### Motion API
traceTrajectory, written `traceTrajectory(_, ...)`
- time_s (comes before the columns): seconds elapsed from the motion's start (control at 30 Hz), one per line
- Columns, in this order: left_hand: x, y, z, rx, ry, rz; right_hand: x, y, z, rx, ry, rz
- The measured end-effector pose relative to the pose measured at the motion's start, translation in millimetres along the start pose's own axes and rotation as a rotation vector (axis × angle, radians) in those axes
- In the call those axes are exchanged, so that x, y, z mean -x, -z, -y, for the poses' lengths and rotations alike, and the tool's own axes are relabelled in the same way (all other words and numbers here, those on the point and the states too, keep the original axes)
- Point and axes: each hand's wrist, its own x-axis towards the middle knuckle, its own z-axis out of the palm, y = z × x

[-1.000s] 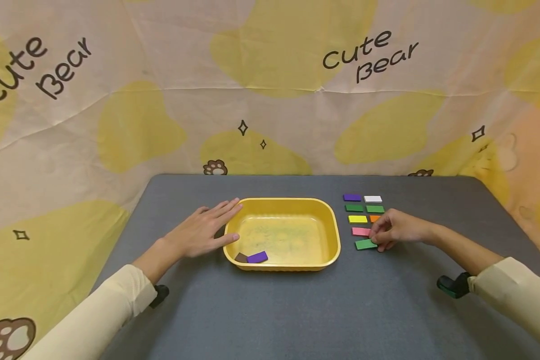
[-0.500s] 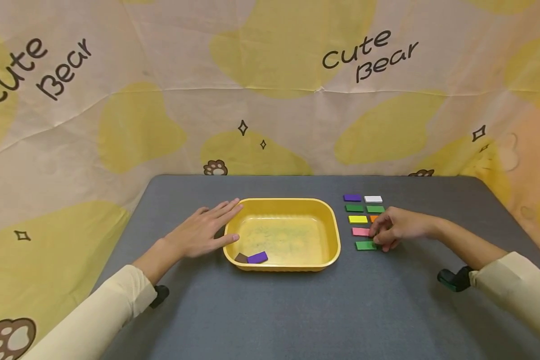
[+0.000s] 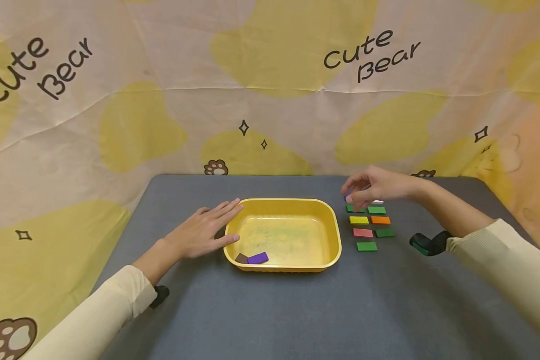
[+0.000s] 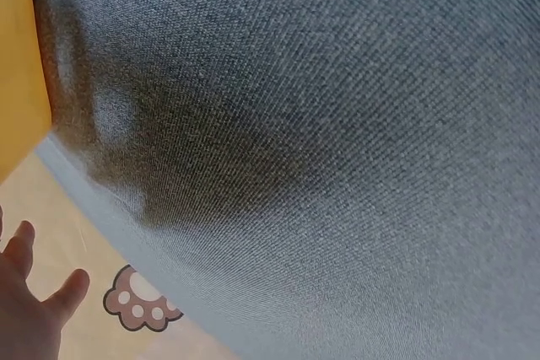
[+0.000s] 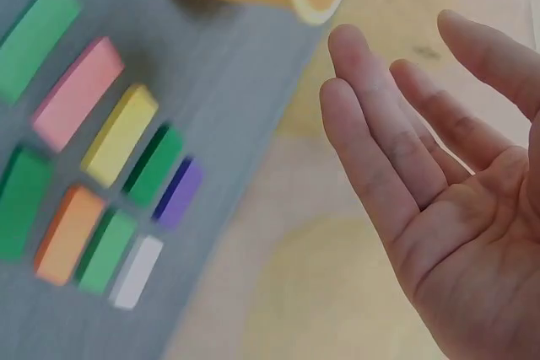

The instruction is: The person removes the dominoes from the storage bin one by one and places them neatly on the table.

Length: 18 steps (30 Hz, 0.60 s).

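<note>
My left hand [image 3: 202, 231] rests on the left rim of the yellow tray [image 3: 282, 201], its fingers spread and straight. A purple block [image 3: 258, 258] and a brown block [image 3: 241, 258] lie in the tray's near left corner. Over the far end of the block rows hovers my right hand [image 3: 381, 186], relaxed fingers apart and holding nothing, as the right wrist view confirms. It partly covers another purple block [image 5: 180, 192], a white block [image 5: 137, 272] and a dark green block [image 3: 355, 209] in the head view.
Right of the tray, two columns hold further flat blocks: green [image 3: 376, 211], yellow [image 3: 359, 220], orange [image 3: 380, 220], pink [image 3: 363, 233], dark green [image 3: 384, 233] and, nearest, light green [image 3: 366, 247]. A patterned cloth [image 3: 274, 60] hangs behind the grey table [image 3: 270, 315].
My right hand has let go of the near light green block, which now lies flat, and has moved away to the far end of the rows. The left hand stays put.
</note>
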Motion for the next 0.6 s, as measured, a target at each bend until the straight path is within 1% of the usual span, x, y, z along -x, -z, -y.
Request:
traceTrajectory(0.07,0.1,0.0,0.1,0.001,0.001,-0.001,-8.7,-3,8,0.014,0.019,0.012)
traceTrajectory(0.17,0.1,0.1,0.1,0.001,0.000,0.000,-23.5,-10,16,0.014,0.022,0.038)
traceTrajectory(0.47,0.5,1.6,-1.1,0.007,0.000,0.000,-62.4,-40,34,-0.051,0.060,0.152)
traceTrajectory(0.6,0.2,2.5,-1.4,0.010,0.010,0.013,-72.9,-47,40,-0.053,0.042,0.176)
